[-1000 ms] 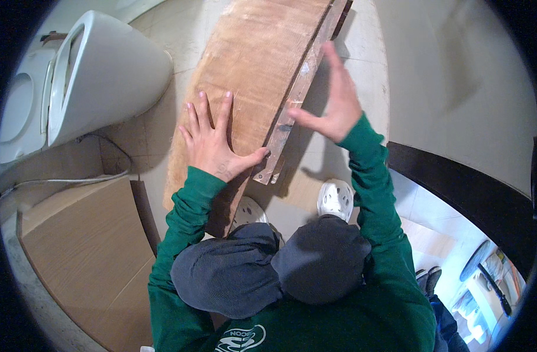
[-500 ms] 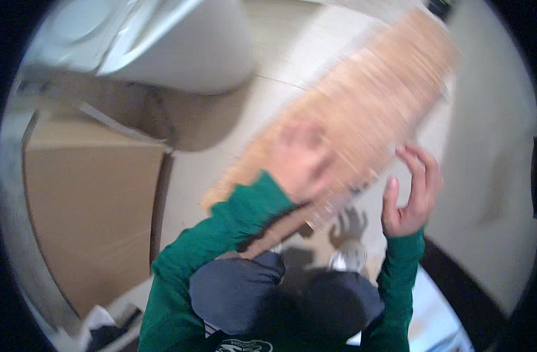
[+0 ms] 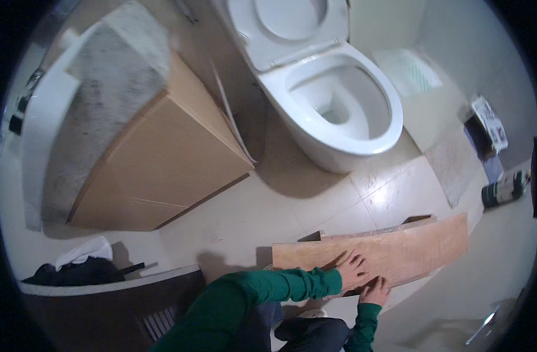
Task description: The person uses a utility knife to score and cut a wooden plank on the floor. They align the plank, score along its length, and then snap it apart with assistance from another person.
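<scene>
A long light-brown wooden board (image 3: 421,243) lies low over the tiled floor in front of me, at the lower right. Pieces of wood (image 3: 377,230) show beneath its far edge. My left hand (image 3: 351,271) rests on the board's top, palm down with the fingers spread. Beside it, my right hand (image 3: 375,291) touches the near edge, its fingers reaching onto the top face. The right thumb is hard to make out. Green sleeves cover both forearms.
A white toilet (image 3: 339,105) with a raised lid stands beyond the board. At left is a brown cardboard-coloured box or cabinet (image 3: 163,170) with a grey top. A dark bottle (image 3: 506,189) and a small open box (image 3: 488,129) are by the right wall. Dark cloth (image 3: 75,271) lies lower left.
The view has swung, bringing the whole toilet into sight. The board, earlier slanting to the upper right, now runs nearly across. My right hand has gone from raised beside the board to touching its edge.
</scene>
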`<state>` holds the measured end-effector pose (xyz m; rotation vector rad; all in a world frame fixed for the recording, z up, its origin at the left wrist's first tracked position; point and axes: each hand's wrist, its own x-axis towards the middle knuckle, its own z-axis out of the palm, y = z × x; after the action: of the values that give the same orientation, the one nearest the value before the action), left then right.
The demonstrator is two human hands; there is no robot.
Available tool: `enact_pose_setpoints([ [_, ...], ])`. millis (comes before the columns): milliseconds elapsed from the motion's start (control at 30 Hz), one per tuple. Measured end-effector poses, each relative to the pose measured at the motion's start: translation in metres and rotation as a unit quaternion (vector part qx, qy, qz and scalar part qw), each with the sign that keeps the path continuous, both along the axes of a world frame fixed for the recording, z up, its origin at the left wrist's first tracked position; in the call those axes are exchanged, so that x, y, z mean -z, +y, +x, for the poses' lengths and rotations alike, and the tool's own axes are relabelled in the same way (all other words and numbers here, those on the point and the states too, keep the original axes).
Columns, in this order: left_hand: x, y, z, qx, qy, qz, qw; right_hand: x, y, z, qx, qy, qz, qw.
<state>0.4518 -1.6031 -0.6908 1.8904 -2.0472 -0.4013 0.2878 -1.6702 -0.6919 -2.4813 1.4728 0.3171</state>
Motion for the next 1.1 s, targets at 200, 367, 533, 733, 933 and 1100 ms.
enact_pose_setpoints([
  [200,-0.116,0.069,0.035,-0.148,0.079,0.055,0.984,-0.111,0.019,0.026,0.011,-0.026,0.035,0.999],
  [367,-0.213,0.179,0.064,-0.130,-0.055,0.163,0.976,-0.257,0.109,-0.004,0.101,-0.217,0.082,0.968],
  [533,-0.281,0.247,0.042,-0.209,0.233,0.529,0.788,-0.356,0.206,-0.052,0.122,0.002,0.190,0.974],
  [733,-0.334,0.242,0.031,0.063,0.013,0.537,0.841,-0.404,0.271,-0.092,0.260,-0.054,0.301,0.916],
  [933,-0.482,0.072,-0.035,0.249,-0.034,0.066,0.965,-0.383,0.307,-0.102,0.419,-0.250,0.214,0.846],
  [1100,-0.714,0.015,-0.180,0.325,0.287,-0.235,0.870,-0.381,0.322,-0.128,0.502,-0.251,0.197,0.804],
])
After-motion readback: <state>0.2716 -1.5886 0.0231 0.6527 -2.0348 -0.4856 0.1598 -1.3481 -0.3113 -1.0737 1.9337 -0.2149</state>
